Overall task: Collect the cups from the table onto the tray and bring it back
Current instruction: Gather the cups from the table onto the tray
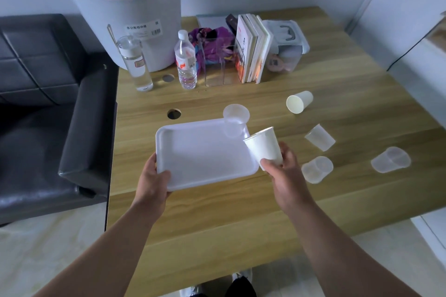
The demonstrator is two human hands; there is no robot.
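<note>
The right hand (281,164) has its grip closed around the base of a white paper cup (264,144), tilted with its mouth toward the white tray (193,164). The left hand (154,176) pinches the tray's near-left corner. Held by one corner only, the tray could tip when the cup lands, sliding the clear plastic cup (234,123) standing at its far-right corner off the edge. Four cups remain on the wooden surface (217,212): a paper cup on its side (299,102) and three translucent cups (319,137) to the right, light enough to roll if brushed.
</note>
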